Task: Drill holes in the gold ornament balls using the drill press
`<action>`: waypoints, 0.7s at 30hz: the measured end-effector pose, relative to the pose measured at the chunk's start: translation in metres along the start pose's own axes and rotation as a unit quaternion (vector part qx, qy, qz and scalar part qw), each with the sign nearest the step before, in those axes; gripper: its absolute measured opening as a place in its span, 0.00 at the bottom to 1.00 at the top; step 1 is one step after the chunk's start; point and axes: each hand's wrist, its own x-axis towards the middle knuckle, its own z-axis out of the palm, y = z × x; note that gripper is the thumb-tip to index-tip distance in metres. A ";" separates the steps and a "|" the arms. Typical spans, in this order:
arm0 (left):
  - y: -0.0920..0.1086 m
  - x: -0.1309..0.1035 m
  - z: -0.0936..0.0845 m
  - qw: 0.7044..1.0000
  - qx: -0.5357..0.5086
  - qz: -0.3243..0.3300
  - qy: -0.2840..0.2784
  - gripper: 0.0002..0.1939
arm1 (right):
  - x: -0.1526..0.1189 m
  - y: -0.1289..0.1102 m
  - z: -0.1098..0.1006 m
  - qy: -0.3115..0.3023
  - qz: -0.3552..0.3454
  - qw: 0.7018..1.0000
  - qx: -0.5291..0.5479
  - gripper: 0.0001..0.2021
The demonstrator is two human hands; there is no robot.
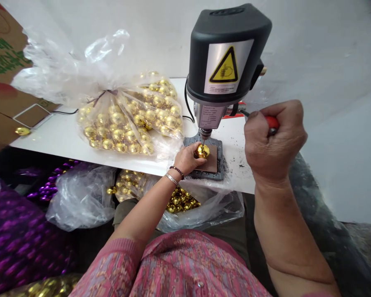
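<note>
Bagged gold balls (120,132): in a knotted clear bag on the white table (49,136), left of the drill press.
Drill press (228,53): upright, its bulky black head rising behind the hands.
Lower bags: an open bag of gold balls (182,202) below the table, a purple heap (21,239) at far left.
Near edge: runs just in front of the base plate (220,175); right of the plate lies table strewn with dark shavings (241,166).
Left hand (188,160): thumb and fingers parted a ball's width, pinching one gold ball (202,151) over the brown pad (212,164), beneath the drill bit (204,141) — whether the tip has entered, I cannot tell.
Right hand (275,140): curled tight round the red-knobbed lever (272,123).
</note>
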 end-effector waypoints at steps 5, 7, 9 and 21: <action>0.002 -0.001 -0.001 1.000 0.022 -0.003 0.000 0.32 | -0.014 0.006 0.001 0.019 -0.023 1.000 -0.004 0.05; 0.003 -0.002 -0.001 1.000 0.024 -0.004 -0.001 0.31 | -0.020 0.009 0.002 0.026 -0.024 0.999 -0.005 0.06; 0.005 -0.003 -0.002 1.000 0.022 -0.001 -0.001 0.31 | -0.026 0.011 0.004 0.033 -0.025 0.999 -0.007 0.07; 0.003 -0.004 -0.001 1.000 0.004 -0.004 -0.003 0.31 | -0.041 0.024 0.011 0.050 -0.040 0.998 0.013 0.08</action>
